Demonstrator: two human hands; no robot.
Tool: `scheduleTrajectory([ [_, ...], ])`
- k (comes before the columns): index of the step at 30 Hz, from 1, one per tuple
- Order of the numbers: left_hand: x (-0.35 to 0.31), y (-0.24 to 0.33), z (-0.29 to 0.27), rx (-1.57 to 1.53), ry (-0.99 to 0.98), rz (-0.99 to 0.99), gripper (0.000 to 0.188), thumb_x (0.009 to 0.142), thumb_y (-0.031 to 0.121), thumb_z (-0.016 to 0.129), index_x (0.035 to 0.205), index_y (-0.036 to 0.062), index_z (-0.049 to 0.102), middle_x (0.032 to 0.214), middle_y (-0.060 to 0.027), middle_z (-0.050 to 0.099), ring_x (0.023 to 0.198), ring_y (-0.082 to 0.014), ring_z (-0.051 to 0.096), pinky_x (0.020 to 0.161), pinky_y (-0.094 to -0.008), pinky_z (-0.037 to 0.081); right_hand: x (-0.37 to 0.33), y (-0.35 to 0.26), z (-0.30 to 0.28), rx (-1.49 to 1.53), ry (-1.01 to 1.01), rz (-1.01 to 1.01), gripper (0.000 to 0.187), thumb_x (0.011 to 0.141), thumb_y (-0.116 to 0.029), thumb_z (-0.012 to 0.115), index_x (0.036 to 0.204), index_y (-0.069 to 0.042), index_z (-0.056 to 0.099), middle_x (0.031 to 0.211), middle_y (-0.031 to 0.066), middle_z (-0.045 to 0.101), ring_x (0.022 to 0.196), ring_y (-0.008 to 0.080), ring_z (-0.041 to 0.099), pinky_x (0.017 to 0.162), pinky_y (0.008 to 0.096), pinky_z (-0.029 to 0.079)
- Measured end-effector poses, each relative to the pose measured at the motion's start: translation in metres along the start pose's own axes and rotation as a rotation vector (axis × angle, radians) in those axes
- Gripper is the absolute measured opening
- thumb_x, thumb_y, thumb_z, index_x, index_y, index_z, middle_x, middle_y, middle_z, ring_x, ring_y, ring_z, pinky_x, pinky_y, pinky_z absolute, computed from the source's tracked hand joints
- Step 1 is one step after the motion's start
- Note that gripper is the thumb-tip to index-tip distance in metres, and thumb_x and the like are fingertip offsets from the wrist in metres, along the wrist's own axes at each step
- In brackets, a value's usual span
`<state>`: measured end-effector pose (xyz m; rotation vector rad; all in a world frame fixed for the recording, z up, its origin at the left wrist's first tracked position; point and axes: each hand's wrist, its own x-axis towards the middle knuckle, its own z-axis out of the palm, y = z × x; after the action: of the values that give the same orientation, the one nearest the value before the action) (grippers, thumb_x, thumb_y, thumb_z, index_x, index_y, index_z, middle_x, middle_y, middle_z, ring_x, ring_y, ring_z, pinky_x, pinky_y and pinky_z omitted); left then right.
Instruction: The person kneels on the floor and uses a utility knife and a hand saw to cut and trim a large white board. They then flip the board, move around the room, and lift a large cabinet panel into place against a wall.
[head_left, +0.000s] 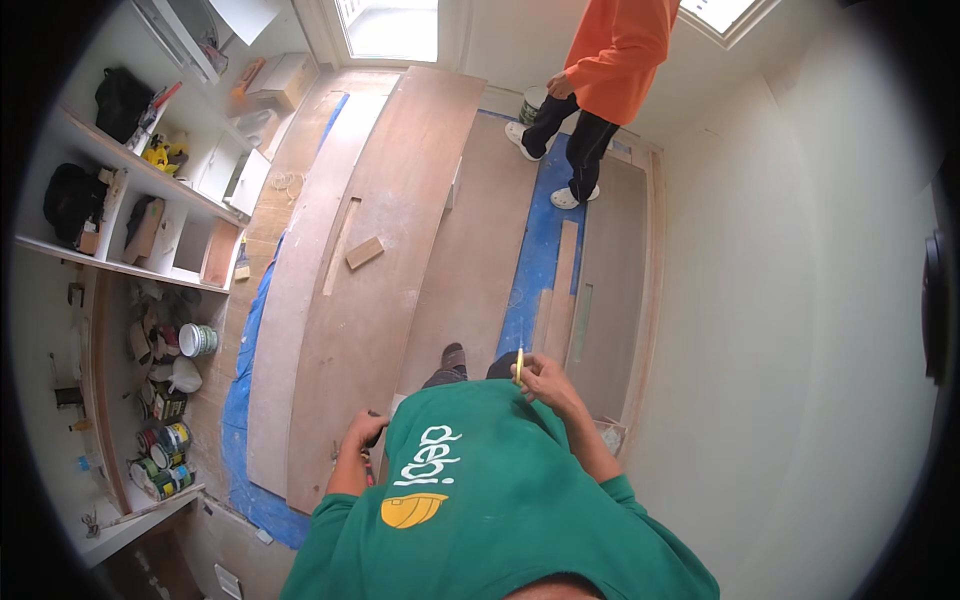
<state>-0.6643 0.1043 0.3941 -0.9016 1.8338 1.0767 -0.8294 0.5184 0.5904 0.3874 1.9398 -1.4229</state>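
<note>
My right hand [541, 378] is in front of my body, closed around a slim yellow tool that looks like a utility knife [519, 368], its narrow tip pointing away from me. Down by my hip, my left hand [362, 431] is curled at a dark item that I cannot make out. Just below that hand a red-handled tool [369, 468] hangs at my side. Beyond my feet lie long wooden panels [400, 190], one with a narrow slot cut in it. On that slotted panel rests a small wood block [365, 253]. Neither hand touches the panels.
Blue sheeting [545, 215] runs under the panels, with thin wood strips [565, 270] on it. A person in an orange top [620, 60] stands at the far right beside a bucket [533, 102]. Shelves [130, 265] with bags and paint cans [165, 470] line the left; a wall bounds the right.
</note>
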Motion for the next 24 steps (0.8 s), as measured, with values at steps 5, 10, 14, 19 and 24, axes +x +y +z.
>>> scheduleTrajectory([
  [5, 0.042, 0.170, -0.056, 0.009, 0.185, 0.259, 0.049, 0.066, 0.026, 0.075, 0.106, -0.0007, 0.064, 0.086, -0.0122, 0.067, 0.074, -0.0224, 0.064, 0.067, -0.0356, 0.052, 0.076, -0.055, -0.056, 0.098, -0.082, 0.026, 0.047, 0.094, -0.029, 0.069, 0.126, 0.004, 0.059, 0.089, 0.0085, 0.069, 0.067, 0.0117, 0.061, 0.055, 0.0257, 0.051],
  [10, 0.082, 0.286, -0.072, -0.112, 0.172, 0.182, 0.051, 0.065, 0.027, 0.075, 0.106, 0.0004, 0.064, 0.085, -0.0130, 0.065, 0.075, -0.0264, 0.063, 0.069, -0.0370, 0.052, 0.183, -0.122, -0.113, 0.109, -0.055, -0.002, 0.045, 0.094, -0.026, 0.070, 0.125, 0.004, 0.059, 0.084, 0.0082, 0.068, 0.064, 0.0109, 0.060, 0.053, 0.0253, 0.051],
  [14, 0.102, 0.328, -0.056, -0.127, 0.097, -0.017, 0.050, 0.065, 0.028, 0.076, 0.104, 0.0002, 0.066, 0.089, -0.0144, 0.068, 0.077, -0.0270, 0.065, 0.069, -0.0371, 0.053, 0.276, -0.201, -0.164, 0.056, -0.044, -0.043, 0.045, 0.094, -0.025, 0.070, 0.125, 0.005, 0.059, 0.083, 0.0084, 0.068, 0.063, 0.0113, 0.060, 0.053, 0.0255, 0.051],
  [19, 0.128, 0.373, -0.030, -0.163, 0.112, -0.095, 0.047, 0.068, 0.029, 0.076, 0.103, -0.0009, 0.069, 0.093, -0.0159, 0.072, 0.080, -0.0269, 0.069, 0.072, -0.0373, 0.054, 0.373, -0.304, -0.220, -0.133, -0.136, -0.029, 0.044, 0.093, -0.026, 0.071, 0.125, 0.003, 0.062, 0.086, 0.0078, 0.069, 0.066, 0.0109, 0.059, 0.055, 0.0266, 0.052],
  [24, 0.157, 0.456, -0.033, -0.301, 0.123, -0.172, 0.046, 0.070, 0.031, 0.076, 0.103, -0.0003, 0.069, 0.089, -0.0151, 0.071, 0.078, -0.0269, 0.068, 0.072, -0.0362, 0.053, 0.480, -0.378, -0.256, -0.216, -0.214, -0.016, 0.045, 0.093, -0.027, 0.072, 0.123, 0.005, 0.062, 0.086, 0.0087, 0.069, 0.065, 0.0108, 0.060, 0.056, 0.0263, 0.053],
])
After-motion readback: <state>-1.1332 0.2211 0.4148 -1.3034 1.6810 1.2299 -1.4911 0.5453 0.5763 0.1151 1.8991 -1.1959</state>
